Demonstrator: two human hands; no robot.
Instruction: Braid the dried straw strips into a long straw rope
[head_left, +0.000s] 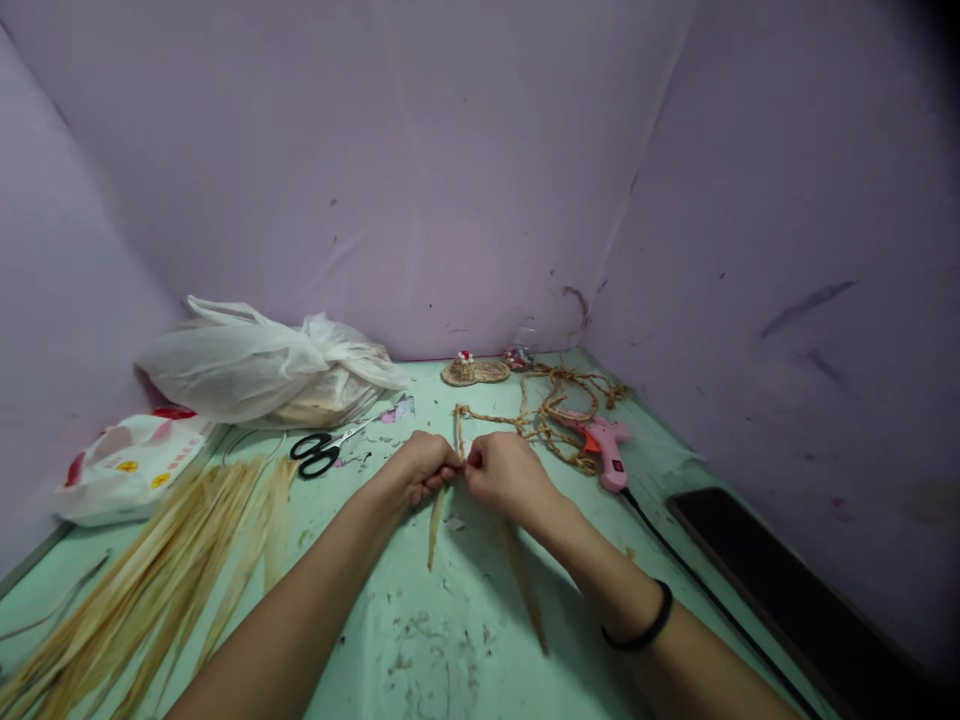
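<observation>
Near the middle of the green table, my left hand (429,468) and my right hand (504,470) meet fingertip to fingertip, both closed on a twisted straw cord (460,432). The cord runs up from between the fingers, bends, and leads right to a loose tangle of cord (564,400). Two flat straw ends hang down: a short strip (435,530) below my left hand and a longer strip (525,590) below my right hand. A black band circles my right forearm.
Dry straw strips (172,560) spread at the left, beside black-handled scissors (316,455), a white plastic bag (262,370) and a printed packet (127,470). A small woven piece (475,373) lies at the back. Right: pink glue gun (611,450), its cord, and a long dark object (780,600).
</observation>
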